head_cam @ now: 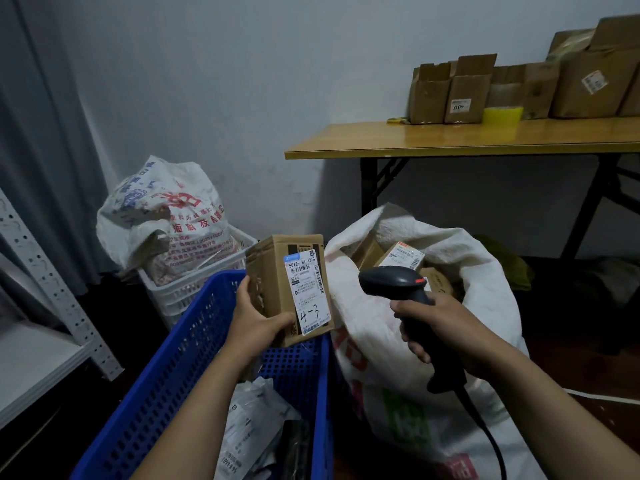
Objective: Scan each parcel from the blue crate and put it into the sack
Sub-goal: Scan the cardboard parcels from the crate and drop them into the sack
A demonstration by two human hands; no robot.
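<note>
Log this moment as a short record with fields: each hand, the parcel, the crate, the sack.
left hand: holds a cardboard box above the far end of the blue crate
right hand: grips the scanner, its head pointed toward the box
label: on the box, handwritten "4-3"
crate contents: soft mailers
sack: open, parcels inside
stage: scanning; box not yet in the sack
</note>
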